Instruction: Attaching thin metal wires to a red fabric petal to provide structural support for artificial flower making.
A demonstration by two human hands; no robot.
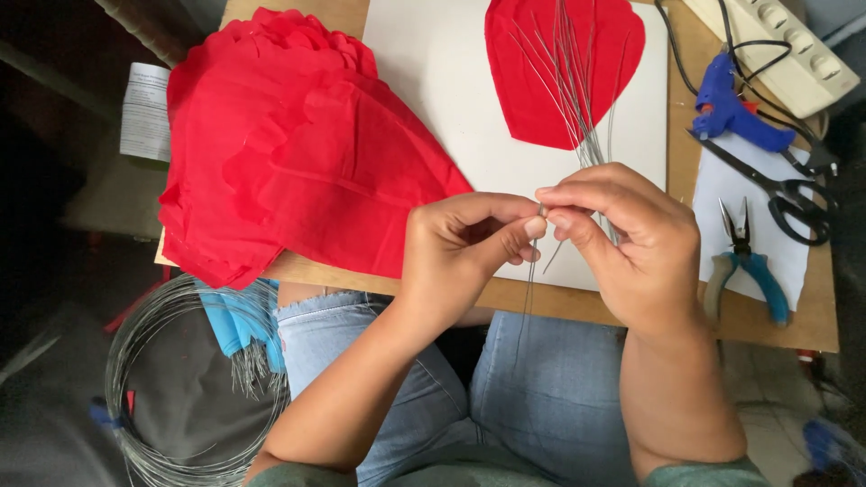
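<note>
My left hand (465,248) and my right hand (627,243) meet over the front edge of a wooden board (812,316), both pinching a bundle of thin grey wires (577,99). The wires fan out away from me across a red petal-shaped paper piece (541,54) lying on a white sheet (433,63). One wire end hangs down between my hands toward my lap. A thick stack of red scalloped crepe paper (289,153) lies on the board just left of my left hand.
Blue-handled pliers (744,261), black scissors (785,189) and a blue glue gun (731,108) lie on the board's right side, with a white power strip (785,50) behind them. A coil of grey wire (171,388) sits on the floor at left, by blue paper (239,320).
</note>
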